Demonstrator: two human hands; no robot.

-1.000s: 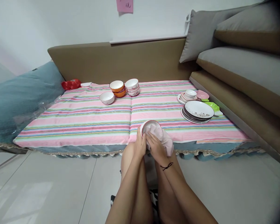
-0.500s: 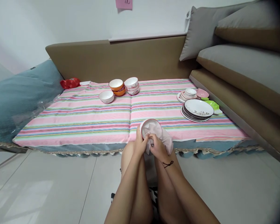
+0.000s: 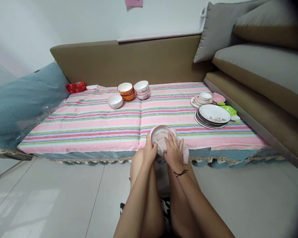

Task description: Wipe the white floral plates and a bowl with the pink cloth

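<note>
A white bowl (image 3: pixel 160 128) with a reddish rim is tilted above my lap, its mouth partly covered. My left hand (image 3: pixel 149 148) is closed around its left side, thumb near the rim. A pale pink cloth (image 3: pixel 161 136) lies in the bowl and drapes over its right edge. My right hand (image 3: pixel 174 150) is on the cloth, fingers spread across it, pressing it against the bowl; its thumb side is partly hidden.
On the striped sheet (image 3: pixel 101 129), a single white bowl (image 3: pixel 115 102) sits beside stacked orange bowls (image 3: pixel 128 96) and white bowls (image 3: pixel 142 90). Stacked plates (image 3: pixel 213 114), small dishes (image 3: pixel 205 96) and a green dish (image 3: pixel 229 111) are at right, near the cushions (image 3: pixel 260 62). A red bundle (image 3: pixel 76 87) lies far left.
My right hand has moved from bunching the cloth near the bowl's front rim to lying across it on the right, fingers spread. My left hand still holds the bowl. The view has shifted slightly.
</note>
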